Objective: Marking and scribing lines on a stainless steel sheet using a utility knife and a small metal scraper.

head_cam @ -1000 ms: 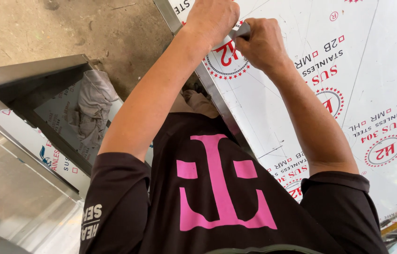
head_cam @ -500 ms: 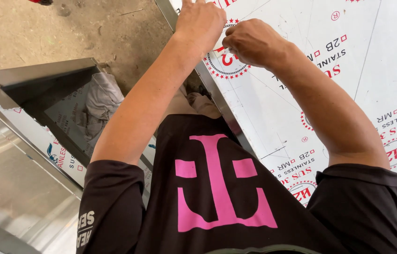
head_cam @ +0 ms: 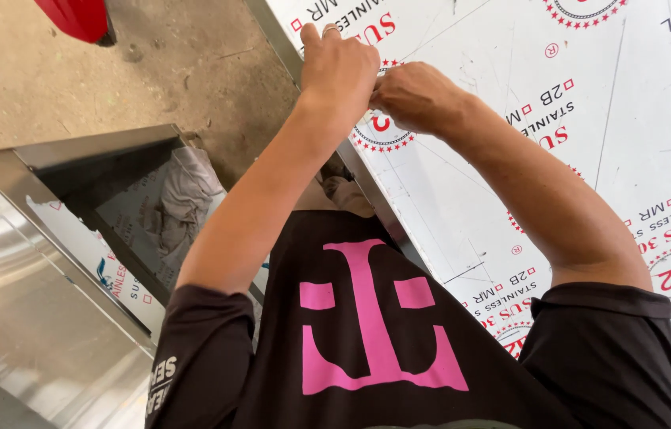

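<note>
Two hands (head_cam: 379, 83) meet on one film-covered steel sheet (head_cam: 590, 135)

The person wears a black short-sleeved T-shirt (head_cam: 367, 349) with a large pink emblem (head_cam: 375, 318) on the chest, made of a thick upright bar, a crossbar at one end and two small squares flanking the stem. The left sleeve (head_cam: 192, 357) carries small white lettering near its hem, while the right sleeve (head_cam: 613, 342) is plain black with a folded edge. Both forearms are bare from the sleeves down to the left hand (head_cam: 339, 67) and right hand (head_cam: 411, 95); a ring (head_cam: 330, 28) sits on a left finger
</note>
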